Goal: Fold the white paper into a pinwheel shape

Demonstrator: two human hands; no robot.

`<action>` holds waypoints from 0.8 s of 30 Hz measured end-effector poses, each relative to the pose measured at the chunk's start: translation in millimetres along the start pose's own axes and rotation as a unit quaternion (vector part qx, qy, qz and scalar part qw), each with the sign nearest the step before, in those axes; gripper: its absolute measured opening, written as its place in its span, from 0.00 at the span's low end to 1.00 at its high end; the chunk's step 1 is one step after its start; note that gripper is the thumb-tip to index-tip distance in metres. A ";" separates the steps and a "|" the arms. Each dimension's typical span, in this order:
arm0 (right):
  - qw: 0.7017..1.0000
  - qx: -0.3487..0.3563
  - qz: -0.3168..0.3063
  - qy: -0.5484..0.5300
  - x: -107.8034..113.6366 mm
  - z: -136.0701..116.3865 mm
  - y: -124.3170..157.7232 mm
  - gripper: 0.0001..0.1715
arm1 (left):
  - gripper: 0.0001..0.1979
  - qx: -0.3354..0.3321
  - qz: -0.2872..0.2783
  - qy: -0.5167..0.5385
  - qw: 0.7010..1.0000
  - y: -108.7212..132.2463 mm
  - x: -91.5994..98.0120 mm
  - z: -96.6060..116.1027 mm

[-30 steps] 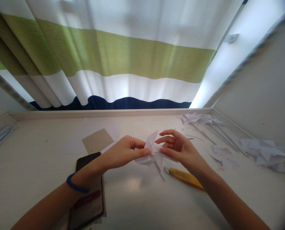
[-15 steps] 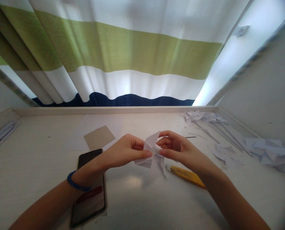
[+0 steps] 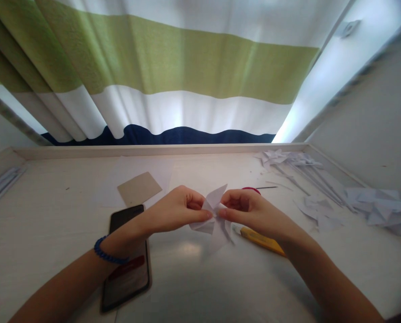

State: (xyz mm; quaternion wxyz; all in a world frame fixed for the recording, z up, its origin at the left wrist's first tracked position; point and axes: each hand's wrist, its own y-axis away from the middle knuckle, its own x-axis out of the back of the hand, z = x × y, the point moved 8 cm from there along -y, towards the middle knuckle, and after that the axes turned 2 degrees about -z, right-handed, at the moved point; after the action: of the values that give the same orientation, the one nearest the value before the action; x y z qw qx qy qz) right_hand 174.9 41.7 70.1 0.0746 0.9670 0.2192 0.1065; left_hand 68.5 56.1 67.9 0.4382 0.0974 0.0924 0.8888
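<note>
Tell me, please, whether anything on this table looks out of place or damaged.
Nothing looks spilled or plainly damaged. The yellow cutter lies askew close to the right hand, perhaps an awkward spot while that hand holds the folded paper. Loose paper pieces at right on the table look untidy.

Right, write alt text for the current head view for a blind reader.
A person's left hand and right hand pinch a white paper pinwheel over a pale tabletop. A phone, a beige card and a yellow cutter lie nearby, with more folded white paper on the right and a striped curtain behind.
</note>
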 end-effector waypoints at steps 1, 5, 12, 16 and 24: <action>1.000 -0.003 0.004 0.008 0.2 1.2 -0.1 0.10 | 0.08 0.001 0.001 -0.003 1.000 -0.1 -0.2 -0.1; 0.998 0.000 0.012 0.064 0.1 2.7 -1.6 0.07 | 0.08 0.006 -0.001 -0.010 1.000 -0.2 -2.3 -2.5; 0.994 0.002 0.016 0.108 -2.2 7.5 -3.9 0.04 | 0.09 0.011 0.012 -0.056 0.998 -1.2 -0.6 -4.9; 0.997 0.008 0.009 0.074 -5.2 9.2 -5.3 0.05 | 0.07 0.019 0.026 -0.048 0.998 -0.3 1.9 -6.9; 0.997 0.066 0.033 0.001 -9.6 2.4 -8.6 0.06 | 0.09 0.008 0.019 -0.036 0.999 1.8 6.3 -4.8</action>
State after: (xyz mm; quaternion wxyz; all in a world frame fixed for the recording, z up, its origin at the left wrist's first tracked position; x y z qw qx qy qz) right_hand 163.5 44.9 64.5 0.0065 0.9765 0.1936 0.0951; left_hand 62.2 59.7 64.3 0.4237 0.1344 0.0823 0.8920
